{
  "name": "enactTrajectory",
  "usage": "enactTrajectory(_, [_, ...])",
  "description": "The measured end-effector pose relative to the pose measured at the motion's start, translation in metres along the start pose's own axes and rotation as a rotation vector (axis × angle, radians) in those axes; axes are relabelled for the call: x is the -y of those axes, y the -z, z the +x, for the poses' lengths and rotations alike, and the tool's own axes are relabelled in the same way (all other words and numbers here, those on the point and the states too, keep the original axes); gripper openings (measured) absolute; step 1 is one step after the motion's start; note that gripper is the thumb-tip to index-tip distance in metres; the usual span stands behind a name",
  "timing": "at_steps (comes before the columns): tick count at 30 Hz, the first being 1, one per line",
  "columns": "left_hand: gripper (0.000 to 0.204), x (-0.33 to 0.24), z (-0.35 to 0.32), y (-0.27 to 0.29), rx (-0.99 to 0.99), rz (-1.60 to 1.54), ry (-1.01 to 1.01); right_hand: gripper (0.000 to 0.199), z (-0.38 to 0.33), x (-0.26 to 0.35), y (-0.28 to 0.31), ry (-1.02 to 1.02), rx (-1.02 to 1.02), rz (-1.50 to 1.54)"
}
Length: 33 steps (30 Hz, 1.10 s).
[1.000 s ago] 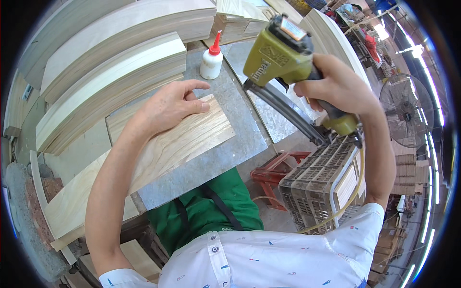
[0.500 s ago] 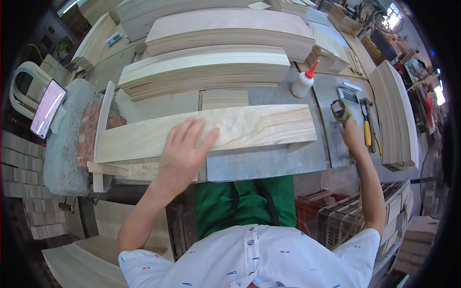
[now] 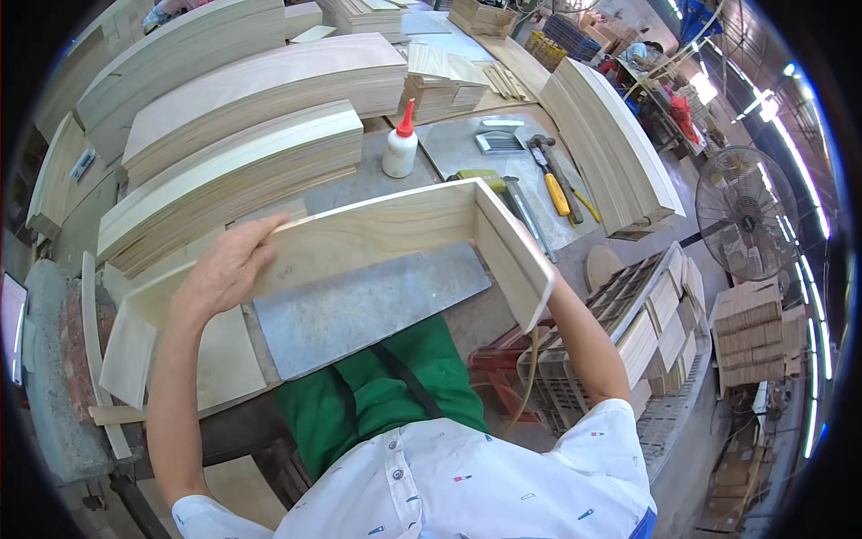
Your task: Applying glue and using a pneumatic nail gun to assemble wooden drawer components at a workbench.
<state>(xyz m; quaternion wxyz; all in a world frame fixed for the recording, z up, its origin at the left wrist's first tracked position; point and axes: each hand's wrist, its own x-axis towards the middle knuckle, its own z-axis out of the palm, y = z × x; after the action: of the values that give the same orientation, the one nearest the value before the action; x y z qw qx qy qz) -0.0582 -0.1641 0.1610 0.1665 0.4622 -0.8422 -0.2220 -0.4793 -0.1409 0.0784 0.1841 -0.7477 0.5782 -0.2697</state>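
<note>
A three-sided wooden box frame [image 3: 386, 223], one long board with an end panel at each side, stands tilted over the table before me. My left hand [image 3: 218, 269] is closed over the long board's upper edge, near its left part. Behind the right end panel [image 3: 512, 256] is my right hand [image 3: 555, 289]; only its wrist side shows, and the fingers are hidden. Just beyond that corner lies a green and grey nail gun [image 3: 479, 176], partly covered by the frame. A yellowish hose [image 3: 530, 368] hangs below the panel.
A white glue bottle with red cap [image 3: 400, 153] stands beyond the frame. A hammer [image 3: 549, 175] and other hand tools lie at right. Stacked boards [image 3: 233, 171] fill the far left, more boards [image 3: 611, 148] the right. A plastic crate [image 3: 588, 346] and fan [image 3: 747, 211] are farther right.
The view has swung right. The wooden piece, flat before, is now tipped up, its inside showing. My left hand has gone from lying on top to gripping its edge; my right hand has left the nail gun.
</note>
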Motion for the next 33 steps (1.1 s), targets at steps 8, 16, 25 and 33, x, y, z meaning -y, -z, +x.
enactTrajectory(8, [0.049, 0.042, 0.0, -0.065, 0.327, -0.218, 0.298, 0.09, -0.018, 0.05, 0.018, -0.328, 0.388, 0.378])
enactTrajectory(16, [0.054, 0.038, -0.018, -0.092, 0.173, 0.025, 0.164, 0.053, -0.018, 0.037, -0.009, -0.283, 0.337, 0.335])
enactTrajectory(25, [0.073, 0.054, -0.064, -0.109, -0.007, 0.163, 0.013, 0.045, -0.006, 0.026, -0.002, -0.155, 0.326, 0.269])
enactTrajectory(33, [0.07, 0.06, -0.077, -0.111, -0.059, 0.188, 0.004, 0.045, 0.067, 0.023, 0.029, -0.239, 0.14, 0.445])
